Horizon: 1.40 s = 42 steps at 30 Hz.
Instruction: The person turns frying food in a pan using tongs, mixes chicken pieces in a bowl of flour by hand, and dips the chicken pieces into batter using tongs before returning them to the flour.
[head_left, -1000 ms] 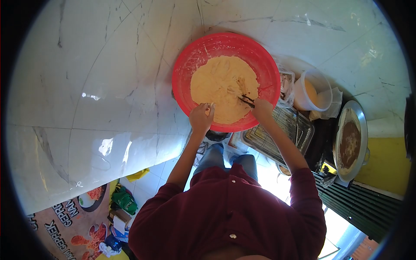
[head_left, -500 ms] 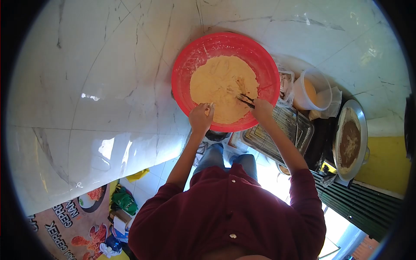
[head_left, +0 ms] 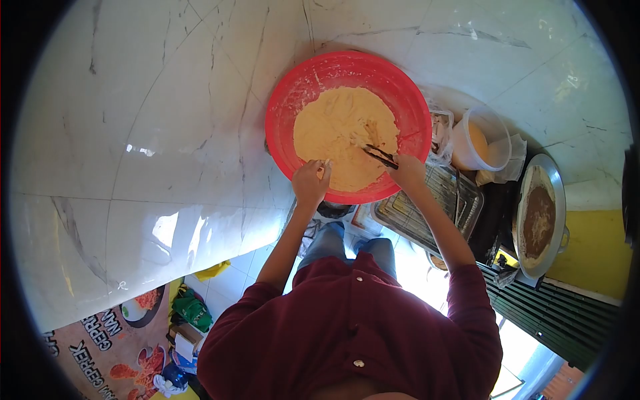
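Observation:
A large red basin (head_left: pixel 415 117) holds pale yellow flour-like powder (head_left: pixel 337 127). My right hand (head_left: pixel 407 173) is closed round black tongs (head_left: pixel 381 155) at the basin's lower right, and their tips reach into the powder beside a small disturbed patch. At the lower left rim is my left hand (head_left: pixel 311 181), its fingers bent together over the basin's edge. Whether something small is between those fingertips cannot be made out.
Right of the basin are a clear plastic tub (head_left: pixel 492 137) with orange contents, a plastic bag (head_left: pixel 440 137) and a metal tray with a wire rack (head_left: pixel 433 217). A wide pan (head_left: pixel 539 217) with brown contents stands farther right. Tiled walls (head_left: pixel 180 100) surround the basin.
My right hand has shifted slightly right and down, and the angle of the tongs has changed a little. My left hand stays nearly in place at the rim.

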Each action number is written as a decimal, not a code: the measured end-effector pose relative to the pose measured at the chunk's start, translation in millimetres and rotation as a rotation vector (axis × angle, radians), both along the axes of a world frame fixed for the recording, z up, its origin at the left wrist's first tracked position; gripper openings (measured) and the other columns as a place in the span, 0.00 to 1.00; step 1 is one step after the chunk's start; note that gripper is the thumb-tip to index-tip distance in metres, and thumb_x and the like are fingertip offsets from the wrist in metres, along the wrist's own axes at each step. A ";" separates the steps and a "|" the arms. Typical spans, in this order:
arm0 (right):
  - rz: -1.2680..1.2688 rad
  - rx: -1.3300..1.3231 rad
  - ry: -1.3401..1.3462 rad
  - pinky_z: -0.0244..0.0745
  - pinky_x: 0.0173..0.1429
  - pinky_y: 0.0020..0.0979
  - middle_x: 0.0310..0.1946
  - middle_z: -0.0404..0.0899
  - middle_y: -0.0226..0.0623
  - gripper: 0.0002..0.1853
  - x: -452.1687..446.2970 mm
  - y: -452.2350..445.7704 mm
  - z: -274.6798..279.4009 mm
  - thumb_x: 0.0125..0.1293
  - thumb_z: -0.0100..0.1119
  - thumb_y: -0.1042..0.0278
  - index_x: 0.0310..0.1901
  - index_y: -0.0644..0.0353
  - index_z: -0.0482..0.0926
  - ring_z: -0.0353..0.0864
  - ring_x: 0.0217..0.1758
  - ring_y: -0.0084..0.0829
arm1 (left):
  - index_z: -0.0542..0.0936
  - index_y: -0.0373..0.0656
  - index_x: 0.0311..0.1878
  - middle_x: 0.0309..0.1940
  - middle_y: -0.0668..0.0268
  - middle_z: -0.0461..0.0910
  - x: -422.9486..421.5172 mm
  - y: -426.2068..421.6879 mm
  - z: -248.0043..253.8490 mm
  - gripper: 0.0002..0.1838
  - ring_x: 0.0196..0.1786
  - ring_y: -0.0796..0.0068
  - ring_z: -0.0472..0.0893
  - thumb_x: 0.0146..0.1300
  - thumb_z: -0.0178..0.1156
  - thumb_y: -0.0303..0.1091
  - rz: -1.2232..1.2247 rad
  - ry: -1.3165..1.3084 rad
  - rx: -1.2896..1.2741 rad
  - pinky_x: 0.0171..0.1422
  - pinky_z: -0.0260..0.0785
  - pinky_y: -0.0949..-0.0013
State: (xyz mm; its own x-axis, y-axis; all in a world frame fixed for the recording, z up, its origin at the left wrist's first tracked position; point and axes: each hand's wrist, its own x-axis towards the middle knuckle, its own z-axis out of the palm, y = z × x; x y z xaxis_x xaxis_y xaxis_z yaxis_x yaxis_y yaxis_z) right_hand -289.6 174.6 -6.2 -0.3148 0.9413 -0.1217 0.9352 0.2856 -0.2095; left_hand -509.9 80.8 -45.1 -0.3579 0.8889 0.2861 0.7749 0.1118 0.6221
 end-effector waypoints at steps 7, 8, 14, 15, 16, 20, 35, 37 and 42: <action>-0.092 -0.332 0.277 0.70 0.33 0.35 0.19 0.77 0.42 0.18 29.7 2.6 17.5 0.46 0.66 0.55 0.36 0.57 0.81 0.79 0.28 0.35 | 0.79 0.42 0.29 0.24 0.64 0.77 0.3 0.2 1.2 0.10 0.28 0.65 0.77 0.55 0.56 0.39 0.003 0.006 0.035 0.34 0.66 0.65; -0.098 -0.375 0.376 0.70 0.32 0.34 0.18 0.77 0.40 0.20 33.6 4.1 15.3 0.46 0.67 0.54 0.38 0.57 0.81 0.78 0.25 0.32 | 0.79 0.42 0.29 0.24 0.64 0.77 0.0 0.2 1.5 0.10 0.28 0.65 0.77 0.55 0.56 0.39 0.002 0.009 0.032 0.34 0.66 0.65; -0.254 -0.698 0.810 0.55 0.18 0.20 0.17 0.74 0.24 0.16 50.0 -7.2 45.6 0.52 0.65 0.60 0.37 0.62 0.81 0.64 0.15 0.13 | 0.78 0.40 0.29 0.24 0.62 0.77 0.2 0.4 3.4 0.12 0.29 0.62 0.77 0.56 0.55 0.40 -0.011 -0.019 0.022 0.34 0.67 0.64; -0.256 -0.696 0.814 0.55 0.18 0.20 0.17 0.74 0.24 0.16 53.8 -10.2 45.2 0.52 0.65 0.60 0.37 0.62 0.81 0.64 0.15 0.13 | 0.78 0.40 0.29 0.24 0.62 0.77 -0.1 0.4 2.0 0.12 0.29 0.62 0.77 0.56 0.55 0.40 -0.015 -0.017 0.024 0.34 0.67 0.64; -0.299 -0.734 0.881 0.51 0.17 0.18 0.18 0.73 0.24 0.14 59.6 -13.8 44.6 0.52 0.64 0.60 0.36 0.62 0.81 0.62 0.14 0.12 | 0.78 0.40 0.29 0.24 0.62 0.77 -0.4 0.7 -0.9 0.12 0.29 0.62 0.77 0.56 0.55 0.40 -0.013 -0.020 0.030 0.34 0.67 0.64; -0.420 -0.770 1.045 0.49 0.15 0.17 0.19 0.73 0.24 0.11 74.3 -30.9 43.6 0.54 0.62 0.62 0.34 0.60 0.82 0.60 0.13 0.11 | 0.79 0.41 0.29 0.24 0.63 0.77 1.1 0.7 1.0 0.11 0.28 0.65 0.77 0.56 0.56 0.39 -0.011 0.009 0.018 0.33 0.67 0.66; -0.735 -0.478 1.371 0.50 0.15 0.16 0.18 0.72 0.25 0.22 166.3 -79.1 48.3 0.55 0.62 0.64 0.48 0.70 0.74 0.60 0.12 0.13 | 0.78 0.38 0.39 0.29 0.61 0.78 80.7 66.1 13.1 0.15 0.34 0.73 0.77 0.62 0.52 0.41 -0.311 -0.421 -0.049 0.40 0.67 0.72; -0.754 -0.435 1.367 0.51 0.16 0.17 0.19 0.72 0.25 0.22 179.4 -80.6 49.9 0.55 0.62 0.64 0.49 0.69 0.74 0.60 0.13 0.13 | 0.78 0.38 0.39 0.30 0.61 0.78 104.3 80.7 16.0 0.15 0.35 0.73 0.77 0.62 0.52 0.41 -0.369 -0.436 -0.052 0.41 0.67 0.72; -0.807 -0.425 1.377 0.52 0.17 0.17 0.21 0.72 0.26 0.23 202.3 -85.7 63.1 0.55 0.61 0.65 0.50 0.69 0.73 0.60 0.13 0.13 | 0.77 0.39 0.39 0.34 0.59 0.78 149.2 102.3 20.5 0.15 0.39 0.63 0.77 0.61 0.51 0.43 -0.476 -0.404 -0.022 0.44 0.67 0.66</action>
State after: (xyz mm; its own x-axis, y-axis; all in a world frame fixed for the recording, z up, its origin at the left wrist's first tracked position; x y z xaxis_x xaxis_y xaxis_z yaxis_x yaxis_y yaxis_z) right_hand -87.3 88.9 56.9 0.1254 0.8800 -0.4582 -0.1385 -0.4418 -0.8864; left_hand -360.8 183.1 -24.5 0.0027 0.9816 0.1908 0.4466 -0.1719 0.8781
